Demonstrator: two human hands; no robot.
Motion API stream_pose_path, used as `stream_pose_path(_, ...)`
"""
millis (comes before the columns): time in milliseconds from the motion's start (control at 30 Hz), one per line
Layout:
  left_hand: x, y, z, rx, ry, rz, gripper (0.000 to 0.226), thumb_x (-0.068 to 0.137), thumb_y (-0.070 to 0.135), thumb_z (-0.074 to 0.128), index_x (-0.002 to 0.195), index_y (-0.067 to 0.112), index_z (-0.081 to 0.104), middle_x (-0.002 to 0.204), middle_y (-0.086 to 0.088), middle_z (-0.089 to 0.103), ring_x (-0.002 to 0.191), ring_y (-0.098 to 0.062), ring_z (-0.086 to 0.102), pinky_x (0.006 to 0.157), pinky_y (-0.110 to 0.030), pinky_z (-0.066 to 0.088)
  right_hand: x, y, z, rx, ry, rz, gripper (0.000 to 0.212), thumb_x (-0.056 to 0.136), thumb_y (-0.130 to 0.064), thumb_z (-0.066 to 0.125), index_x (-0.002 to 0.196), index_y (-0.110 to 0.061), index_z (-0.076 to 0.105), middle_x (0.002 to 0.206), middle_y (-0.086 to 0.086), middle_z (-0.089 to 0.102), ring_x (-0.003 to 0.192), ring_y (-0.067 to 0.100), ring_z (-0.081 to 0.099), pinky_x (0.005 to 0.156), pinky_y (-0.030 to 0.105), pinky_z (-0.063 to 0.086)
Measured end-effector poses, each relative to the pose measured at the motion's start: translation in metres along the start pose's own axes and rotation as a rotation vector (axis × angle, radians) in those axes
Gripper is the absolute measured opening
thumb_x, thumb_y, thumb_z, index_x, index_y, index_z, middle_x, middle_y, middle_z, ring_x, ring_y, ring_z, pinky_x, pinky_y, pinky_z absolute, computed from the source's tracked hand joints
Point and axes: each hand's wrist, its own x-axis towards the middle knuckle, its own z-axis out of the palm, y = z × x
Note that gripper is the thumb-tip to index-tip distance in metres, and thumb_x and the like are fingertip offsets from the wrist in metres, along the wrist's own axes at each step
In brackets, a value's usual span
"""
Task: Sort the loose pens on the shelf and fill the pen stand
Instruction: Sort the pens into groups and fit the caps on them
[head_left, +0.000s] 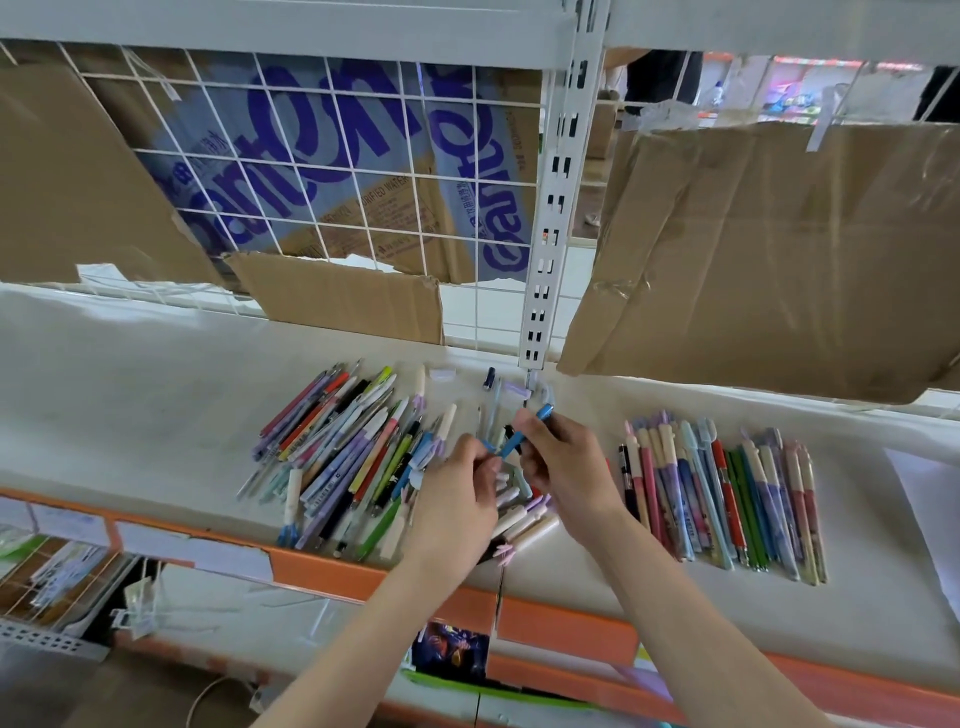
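White shelf (156, 395), both hands over its middle. Right hand (563, 465): fingers curled round a blue pen (525, 430), its capped end poking up past the knuckles, tilted. Left hand (457, 499): fingertips pinched on the pen's lower end, just beside the right fingers. Loose pile of pens (343, 457) fans out left of the left fingers, some lying under that hand. Sorted row of pens (722, 499) lies right of the right wrist, roughly parallel. A few stray caps (441, 374) beyond the fingertips, near the shelf upright (553, 218). Cardboard (769, 249) hangs behind.
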Motion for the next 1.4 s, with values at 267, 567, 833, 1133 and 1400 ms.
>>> stream_pose_path(267, 0.004, -0.014, 0.000, 0.048, -0.065, 0.123, 0.011, 0.098, 0.028, 0.043, 0.090, 0.021, 0.046, 0.066, 0.005, 0.054, 0.056, -0.009, 0.051, 0.051, -0.022, 0.036, 0.000, 0.005, -0.006, -0.025, -0.075, 0.005, 0.029, 0.093, -0.023, 0.056, 0.090, 0.006, 0.059, 0.066, 0.009, 0.051, 0.056, 0.013, 0.045, 0.048, 0.018, 0.037)
stream_pose_path(567, 0.007, -0.008, -0.011, 0.109, -0.109, 0.084, 0.024, 0.101, 0.025, 0.034, 0.081, 0.021, 0.047, 0.057, 0.011, 0.042, 0.048, -0.001, 0.045, 0.047, -0.016, 0.030, -0.002, 0.006, 0.001, 0.136, -0.020, -0.020, 0.024, 0.094, -0.021, 0.053, 0.082, -0.001, 0.059, 0.066, 0.001, 0.055, 0.062, 0.011, 0.053, 0.067, 0.027, 0.043)
stream_pose_path(833, 0.023, -0.010, -0.024, -0.259, -0.311, -0.203, 0.027, 0.101, 0.021, 0.037, 0.080, 0.015, 0.053, 0.060, 0.004, 0.045, 0.049, -0.008, 0.040, 0.049, -0.026, 0.028, 0.005, 0.006, 0.015, 0.296, -0.038, 0.062, 0.023, 0.095, -0.016, 0.051, 0.080, -0.001, 0.059, 0.064, 0.004, 0.050, 0.061, 0.014, 0.048, 0.065, 0.026, 0.043)
stream_pose_path(1133, 0.014, -0.012, -0.032, -0.365, -0.345, -0.158, 0.023, 0.100, 0.019, 0.040, 0.096, 0.002, 0.056, 0.058, 0.006, 0.044, 0.045, -0.001, 0.038, 0.046, -0.010, 0.030, 0.010, 0.003, 0.006, 0.236, -0.021, 0.012, 0.024, 0.090, -0.022, 0.057, 0.072, -0.006, 0.059, 0.059, 0.001, 0.045, 0.055, 0.011, 0.042, 0.060, 0.023, 0.038)
stream_pose_path(1400, 0.030, -0.056, -0.055, 0.505, 0.020, -0.044, 0.014, 0.096, 0.024, 0.048, 0.103, 0.015, 0.056, 0.099, 0.000, 0.060, 0.080, -0.015, 0.056, 0.064, -0.027, 0.044, 0.020, -0.003, -0.058, -0.496, 0.136, 0.016, 0.021, 0.091, -0.033, 0.058, 0.098, -0.013, 0.053, 0.075, 0.005, 0.059, 0.055, 0.011, 0.053, 0.048, 0.020, 0.042)
